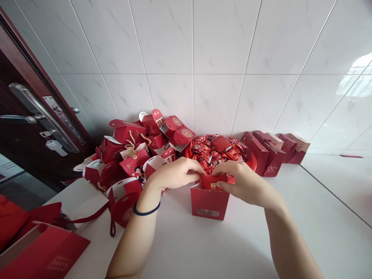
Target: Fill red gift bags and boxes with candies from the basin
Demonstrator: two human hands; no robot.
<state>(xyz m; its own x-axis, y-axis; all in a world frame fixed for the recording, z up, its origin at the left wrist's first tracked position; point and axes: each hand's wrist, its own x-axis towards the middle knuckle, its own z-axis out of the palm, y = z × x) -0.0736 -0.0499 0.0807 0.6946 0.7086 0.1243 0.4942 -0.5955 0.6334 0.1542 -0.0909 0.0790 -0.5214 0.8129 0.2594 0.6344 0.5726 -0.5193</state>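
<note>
The grip of the right hand (242, 182) is closed on a small red packet (209, 182) with gold characters, the thumb lying across its front near the gold print and the fingers bent over behind. The left hand (177, 172) arches in from the other side, its fingers curled down toward the packet's upper left corner; whether they pinch anything I cannot tell. The packet stands in the open mouth of a red box (210, 201), its upper part showing above the front edge. That box sits upright on the white table (180, 240), with a rounded window low in its front panel. A dark blue band (146, 210) circles the left wrist. Just behind the hands, a round red basin (252, 161) is heaped with candies (222, 145) in shiny, mostly red wrappers. To the right of the basin stands a group of red bags (273, 157), some with pale sides, near the wall. To the left, many red gift boxes (128, 133) are piled loosely, several with flaps up, some with rope handles. Nearer the lower left corner lies a larger red carton (48, 252), partly cut off by the edge of the view. Marbled tiles (168, 42) cover the wall behind, and at far left a dark door (17, 66) has a metal handle (43, 116) and hanging keys (55, 148).
</note>
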